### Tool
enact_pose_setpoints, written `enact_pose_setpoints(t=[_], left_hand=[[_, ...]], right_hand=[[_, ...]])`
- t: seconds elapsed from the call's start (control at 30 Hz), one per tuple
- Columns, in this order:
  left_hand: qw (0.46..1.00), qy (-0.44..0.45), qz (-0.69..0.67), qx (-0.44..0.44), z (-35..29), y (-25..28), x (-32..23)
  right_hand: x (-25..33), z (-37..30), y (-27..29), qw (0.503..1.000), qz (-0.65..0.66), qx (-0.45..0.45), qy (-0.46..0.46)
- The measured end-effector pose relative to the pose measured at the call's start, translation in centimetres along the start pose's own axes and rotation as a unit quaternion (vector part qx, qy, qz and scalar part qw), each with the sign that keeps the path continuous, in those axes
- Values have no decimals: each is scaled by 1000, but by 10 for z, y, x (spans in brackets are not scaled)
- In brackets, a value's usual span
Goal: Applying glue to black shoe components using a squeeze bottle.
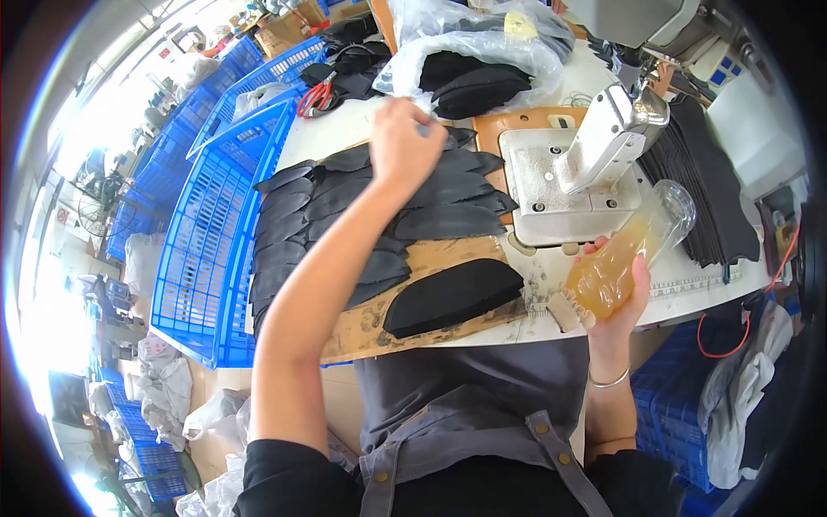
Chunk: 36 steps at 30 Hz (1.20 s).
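My right hand (636, 303) is wrapped round a clear plastic bottle (613, 269) of amber liquid, tilted with its narrow end down to the left. Beside that end is a small beige block (564, 312); whether it is fixed to the bottle I cannot tell. My left hand (405, 148) is over the far part of several overlapping dark leaf-shaped pieces (448, 191), its fingers curled together. What they pinch, if anything, is too small to make out. Nearer me, a thicker black curved piece (455, 297) lies on stained brown cardboard (362, 332).
A white machine arm (603, 142) stands over its metal plate at right. Red-handled scissors (317, 95) lie at the far left, beside blue crates (226, 233). An open plastic bag (396, 73) of black pieces is at the back. Stacked dark fabric (702, 185) lies at right.
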<state>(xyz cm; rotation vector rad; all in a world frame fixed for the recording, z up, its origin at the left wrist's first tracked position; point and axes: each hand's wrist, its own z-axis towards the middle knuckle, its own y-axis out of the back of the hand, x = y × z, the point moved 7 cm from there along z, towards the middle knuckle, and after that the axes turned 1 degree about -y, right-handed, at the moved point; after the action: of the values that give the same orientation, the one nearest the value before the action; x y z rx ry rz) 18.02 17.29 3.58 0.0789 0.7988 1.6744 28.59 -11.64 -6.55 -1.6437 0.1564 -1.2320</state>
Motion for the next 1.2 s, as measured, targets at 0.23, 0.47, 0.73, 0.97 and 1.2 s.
enact_pose_setpoints(t=[0.23,0.47,0.73,0.97,1.2], left_hand=[[975,-47,38,215,-22,-62,-10],[947,-178,40,263,-11,-57,-15],[958,-8,79,277,-5,-22,-10],[972,-127,-53,188,-74,118,-74],[984,-131,-53,113,-182,140,-62]], right_hand=[[0,-1,1,1000,3,0,0],[3,1,2,1000,11,-12,5],[-3,1,-2,999,-13,-47,8],[4,-10,-12,992,-40,96,74],[-10,-28,-133,928,-254,229,150]])
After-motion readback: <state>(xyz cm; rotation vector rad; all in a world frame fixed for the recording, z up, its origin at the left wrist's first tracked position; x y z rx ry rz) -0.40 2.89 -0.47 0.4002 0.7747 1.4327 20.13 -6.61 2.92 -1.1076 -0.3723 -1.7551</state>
